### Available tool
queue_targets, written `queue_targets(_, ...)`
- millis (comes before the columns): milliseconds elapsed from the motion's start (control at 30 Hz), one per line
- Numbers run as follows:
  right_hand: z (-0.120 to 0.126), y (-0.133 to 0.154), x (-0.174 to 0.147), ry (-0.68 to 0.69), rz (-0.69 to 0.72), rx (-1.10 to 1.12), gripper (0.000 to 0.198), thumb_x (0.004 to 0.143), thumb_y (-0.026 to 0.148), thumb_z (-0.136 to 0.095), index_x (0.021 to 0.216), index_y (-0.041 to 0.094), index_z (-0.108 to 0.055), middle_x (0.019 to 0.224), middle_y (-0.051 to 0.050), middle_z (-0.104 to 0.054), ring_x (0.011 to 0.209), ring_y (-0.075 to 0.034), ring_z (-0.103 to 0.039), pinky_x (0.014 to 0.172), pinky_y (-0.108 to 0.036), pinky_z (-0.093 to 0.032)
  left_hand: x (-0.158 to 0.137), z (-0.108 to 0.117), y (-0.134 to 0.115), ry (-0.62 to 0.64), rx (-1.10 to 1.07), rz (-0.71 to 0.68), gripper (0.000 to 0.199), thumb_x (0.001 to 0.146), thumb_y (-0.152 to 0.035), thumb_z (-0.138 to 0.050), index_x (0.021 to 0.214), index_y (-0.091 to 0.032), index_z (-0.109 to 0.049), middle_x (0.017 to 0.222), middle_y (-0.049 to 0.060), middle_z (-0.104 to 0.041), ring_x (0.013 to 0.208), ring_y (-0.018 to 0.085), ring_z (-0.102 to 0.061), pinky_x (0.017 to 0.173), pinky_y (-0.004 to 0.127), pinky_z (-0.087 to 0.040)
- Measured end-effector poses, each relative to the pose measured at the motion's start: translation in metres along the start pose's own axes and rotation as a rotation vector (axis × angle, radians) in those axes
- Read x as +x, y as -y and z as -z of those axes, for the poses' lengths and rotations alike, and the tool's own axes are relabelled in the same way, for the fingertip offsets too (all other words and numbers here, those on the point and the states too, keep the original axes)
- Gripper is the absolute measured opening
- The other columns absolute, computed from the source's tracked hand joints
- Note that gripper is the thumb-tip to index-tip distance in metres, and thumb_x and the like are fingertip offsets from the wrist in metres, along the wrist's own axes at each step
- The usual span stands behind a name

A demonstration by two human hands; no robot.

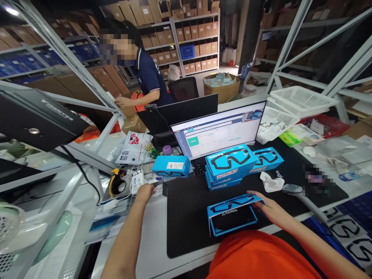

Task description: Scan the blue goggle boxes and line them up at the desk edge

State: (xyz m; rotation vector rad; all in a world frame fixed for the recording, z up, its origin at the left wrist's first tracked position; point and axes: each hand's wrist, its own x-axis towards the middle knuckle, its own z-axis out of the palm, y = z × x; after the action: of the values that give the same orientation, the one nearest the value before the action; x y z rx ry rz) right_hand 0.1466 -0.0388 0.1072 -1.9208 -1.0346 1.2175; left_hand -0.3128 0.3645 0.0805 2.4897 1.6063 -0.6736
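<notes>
My right hand rests on the right end of a blue glasses box lying near the front edge of the black desk mat, fingers curled on its edge. My left hand reaches left off the mat to small white items beside a yellow-and-black tape dispenser; whether it grips anything is hidden. Behind, a stack of blue boxes stands before the monitor, with single blue boxes to its left and right.
A white crumpled cloth and a handheld scanner lie right of the stack. White baskets sit at back right. A person in a dark shirt works behind a second monitor. A slanted metal frame crosses the left.
</notes>
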Motion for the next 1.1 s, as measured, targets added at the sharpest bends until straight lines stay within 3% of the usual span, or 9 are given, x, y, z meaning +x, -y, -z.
queue_targets(233, -0.002, 0.007, -0.001, -0.113, -0.093, -0.016, 0.069, 0.087, 0.06, -0.053, 0.144, 0.02, -0.05, 0.135, -0.014, -0.069, 0.121, -0.031, -0.068, 0.098, -0.042, -0.056, -0.023, 0.028, -0.01, -0.265, -0.101, 0.042, 0.034, 0.105, -0.032, -0.038, 0.113, -0.012, -0.064, 0.107, 0.014, -0.071, 0.103, 0.025, -0.067, 0.091, 0.037, -0.052)
queue_targets(367, 0.005, 0.015, -0.007, -0.073, -0.273, -0.169, 0.056, 0.092, 0.072, -0.044, 0.101, 0.019, -0.062, 0.095, -0.015, -0.079, 0.087, -0.03, -0.077, 0.074, -0.038, -0.058, -0.081, 0.044, -0.025, -0.516, -0.18, 0.068, 0.049, 0.105, -0.036, -0.021, 0.114, -0.01, -0.062, 0.116, 0.021, -0.069, 0.116, 0.031, -0.063, 0.102, 0.042, -0.049)
queue_targets(533, 0.015, 0.029, -0.018, 0.073, -0.434, -0.083, 0.059, 0.096, 0.078, -0.035, 0.082, 0.023, -0.052, 0.067, -0.012, -0.074, 0.064, -0.027, -0.076, 0.057, -0.032, -0.053, -0.212, -0.005, -0.072, -1.023, -0.33, -0.154, 0.024, 0.1, -0.032, -0.046, 0.11, -0.026, -0.066, 0.101, 0.01, -0.077, 0.1, 0.028, -0.072, 0.09, 0.043, -0.058)
queue_targets(600, 0.015, 0.033, -0.021, 0.101, -0.387, -0.103, 0.048, 0.097, 0.069, -0.045, 0.083, 0.023, -0.052, 0.066, -0.009, -0.075, 0.063, -0.025, -0.076, 0.056, -0.029, -0.051, -0.258, -0.035, -0.11, -1.232, -0.265, -0.317, 0.034, 0.094, -0.024, -0.055, 0.125, -0.034, -0.066, 0.09, 0.004, -0.078, 0.086, 0.025, -0.074, 0.075, 0.037, -0.06)
queue_targets(667, 0.015, 0.035, -0.022, 0.122, -0.285, -0.189, 0.035, 0.097, 0.055, -0.055, 0.082, 0.023, -0.053, 0.065, -0.006, -0.075, 0.062, -0.023, -0.075, 0.057, -0.027, -0.049, -0.287, -0.052, -0.16, -1.13, -0.228, -0.609, 0.051, 0.091, -0.012, -0.053, 0.137, -0.032, -0.063, 0.09, 0.003, -0.08, 0.081, 0.019, -0.075, 0.065, 0.029, -0.058)
queue_targets(733, 0.015, 0.037, -0.022, 0.108, -0.212, -0.301, 0.029, 0.098, 0.045, -0.055, 0.08, 0.023, -0.055, 0.065, -0.004, -0.075, 0.062, -0.021, -0.074, 0.059, -0.026, -0.047, -0.294, -0.055, -0.216, -1.186, -0.254, -0.752, 0.043, 0.093, -0.011, -0.05, 0.131, -0.021, -0.068, 0.089, 0.007, -0.081, 0.078, 0.019, -0.075, 0.058, 0.029, -0.055)
queue_targets(867, 0.016, 0.046, -0.021, 0.059, -0.181, -0.523, 0.028, 0.1, 0.042, -0.053, 0.084, 0.021, -0.061, 0.072, -0.004, -0.076, 0.066, -0.019, -0.072, 0.057, -0.025, -0.04, -0.259, -0.044, -0.309, -1.029, -0.184, -0.98, 0.036, 0.095, -0.011, -0.049, 0.125, -0.009, -0.069, 0.099, 0.011, -0.08, 0.081, 0.019, -0.074, 0.061, 0.03, -0.054)
queue_targets(967, 0.016, 0.053, -0.02, 0.069, -0.146, -0.606, 0.025, 0.098, 0.039, -0.056, 0.086, 0.02, -0.065, 0.08, -0.006, -0.077, 0.071, -0.02, -0.072, 0.059, -0.025, -0.038, -0.217, -0.051, -0.348, -0.704, -0.116, -1.005, 0.039, 0.097, -0.009, -0.047, 0.132, -0.012, -0.064, 0.097, 0.011, -0.079, 0.077, 0.018, -0.071, 0.061, 0.03, -0.052)
queue_targets(1100, 0.017, 0.053, -0.02, 0.068, -0.114, -0.626, 0.024, 0.098, 0.037, -0.058, 0.083, 0.02, -0.065, 0.083, -0.006, -0.076, 0.073, -0.019, -0.071, 0.059, -0.025, -0.035, -0.182, -0.07, -0.364, -0.508, -0.146, -0.924, 0.034, 0.093, -0.005, -0.054, 0.123, -0.013, -0.069, 0.087, 0.009, -0.076, 0.079, 0.02, -0.071, 0.066, 0.03, -0.052)
